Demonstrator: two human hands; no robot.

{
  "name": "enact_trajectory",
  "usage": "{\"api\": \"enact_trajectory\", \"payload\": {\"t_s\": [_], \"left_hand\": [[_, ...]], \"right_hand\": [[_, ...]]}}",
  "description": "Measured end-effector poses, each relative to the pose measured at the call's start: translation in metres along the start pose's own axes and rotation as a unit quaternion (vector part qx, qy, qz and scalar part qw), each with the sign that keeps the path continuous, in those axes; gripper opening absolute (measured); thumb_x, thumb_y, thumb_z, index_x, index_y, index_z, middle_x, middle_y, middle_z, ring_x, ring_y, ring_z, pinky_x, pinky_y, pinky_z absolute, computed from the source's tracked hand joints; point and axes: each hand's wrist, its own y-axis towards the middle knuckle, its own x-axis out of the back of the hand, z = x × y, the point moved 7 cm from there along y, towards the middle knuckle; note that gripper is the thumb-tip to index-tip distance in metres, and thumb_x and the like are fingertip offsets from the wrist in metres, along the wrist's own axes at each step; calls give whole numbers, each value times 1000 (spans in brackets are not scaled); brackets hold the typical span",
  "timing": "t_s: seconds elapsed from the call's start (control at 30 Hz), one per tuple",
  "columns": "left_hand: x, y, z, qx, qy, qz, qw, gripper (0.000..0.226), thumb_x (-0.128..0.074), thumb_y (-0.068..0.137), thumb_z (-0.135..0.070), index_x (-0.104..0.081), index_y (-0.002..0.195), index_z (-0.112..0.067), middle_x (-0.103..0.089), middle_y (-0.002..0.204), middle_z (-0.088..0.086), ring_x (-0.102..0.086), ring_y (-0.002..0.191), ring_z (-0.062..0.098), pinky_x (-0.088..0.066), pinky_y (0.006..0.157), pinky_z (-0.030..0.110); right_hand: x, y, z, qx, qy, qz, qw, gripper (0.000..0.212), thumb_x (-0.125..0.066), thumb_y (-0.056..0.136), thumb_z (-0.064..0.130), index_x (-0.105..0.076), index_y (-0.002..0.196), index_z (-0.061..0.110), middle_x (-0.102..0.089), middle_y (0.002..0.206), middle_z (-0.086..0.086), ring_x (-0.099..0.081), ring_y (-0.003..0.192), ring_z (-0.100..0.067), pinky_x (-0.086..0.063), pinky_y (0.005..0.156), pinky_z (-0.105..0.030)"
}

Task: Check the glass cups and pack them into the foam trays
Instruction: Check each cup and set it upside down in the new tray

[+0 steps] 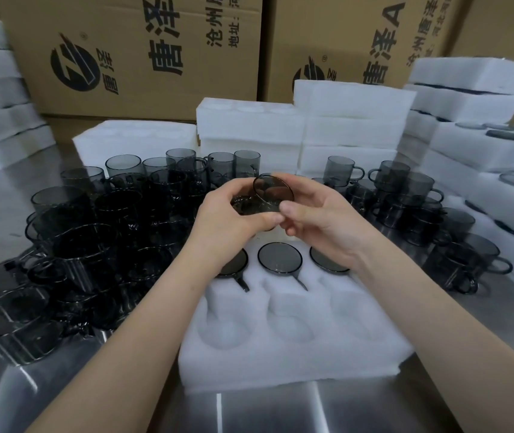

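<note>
Head view: left hand (227, 214) and right hand (321, 220) both curl fingers round a tilted glass cup (272, 192), centre frame, foam tray (296, 354) at six o'clock below. Slick glass, so one slip could crack it on the packed cups (279, 257).

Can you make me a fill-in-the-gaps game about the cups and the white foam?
1. The left hand and the right hand hold ____ dark glass cup between them.
2. The foam tray under the hands has ____ cups in its far row.
3. The three pockets in its near row are all ____.
4. The big brown boxes at the back are made of ____.
Missing words: one; three; empty; cardboard.
</note>
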Motion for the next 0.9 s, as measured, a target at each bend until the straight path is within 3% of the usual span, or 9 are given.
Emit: {"api": "enact_trajectory", "payload": {"t_s": [0.1,0.27,0.33,0.43,0.53,0.67,0.73,0.83,0.9], "left_hand": [[-2,-1,-2,-9,15,13,1000,53,-90,62,-16,-69,111,-21,-73,100,-5,-68,98,16,-54,93,42],[-10,-7,-8,-50,100,29,993,53,-92,55,-18,-68,100,-33,-70,89,-19,-62,83,-8,-43,72,5],[-13,-8,-10,-69,121,39,990,57,-92,54,-15,-65,101,-33,-69,90,-19,-62,83,-6,-43,70,5],[-16,-10,-16,-93,166,48,981,60,-92,54,-21,-60,103,-33,-66,95,-19,-60,94,2,-46,79,13],[-16,-12,-18,-108,200,39,973,61,-91,55,-32,-57,106,-36,-57,95,-22,-47,101,2,-35,82,2],[-11,-13,-19,-96,142,1,985,60,-88,54,-40,-53,102,-32,-63,96,-16,-56,96,6,-39,76,8],[-6,-13,-19,-84,74,-26,993,61,-83,56,-39,-50,106,-29,-67,101,-13,-63,94,2,-47,82,16],[-2,-13,-20,-97,-8,-33,995,63,-79,63,-23,-47,116,-28,-66,111,-7,-65,106,10,-51,95,33],[0,-14,-19,-99,-51,-28,993,57,-76,65,-13,-51,115,-27,-63,114,-6,-64,107,9,-51,94,30]], "right_hand": [[2,0,0,13,-69,-41,997,52,-79,70,4,-58,116,15,-64,101,-6,-57,59,-13,-44,50,-21],[4,-5,6,44,-247,-131,959,41,-85,71,18,-50,92,21,-61,95,-1,-57,61,-7,-44,45,-22],[4,-6,10,50,-280,-156,946,37,-83,74,26,-48,86,21,-57,87,1,-55,60,-7,-43,42,-22],[5,-8,18,81,-312,-188,928,28,-76,81,32,-50,77,22,-55,73,11,-47,55,-3,-38,37,-22],[8,-8,21,107,-287,-208,929,23,-66,91,28,-54,73,20,-56,64,12,-44,48,-2,-33,35,-17],[14,-7,19,88,-162,-205,961,25,-48,100,17,-66,82,20,-61,69,-4,-46,40,-13,-33,37,-19],[16,-6,20,84,-123,-195,969,26,-44,101,15,-69,94,18,-64,83,-4,-52,53,-18,-41,46,-25],[12,-1,14,48,-81,-139,986,29,-41,103,18,-63,120,9,-63,106,-10,-59,82,-24,-52,69,-37],[3,0,9,31,-75,-75,994,35,-39,104,19,-55,133,6,-63,118,-14,-61,93,-23,-52,82,-40]]}}
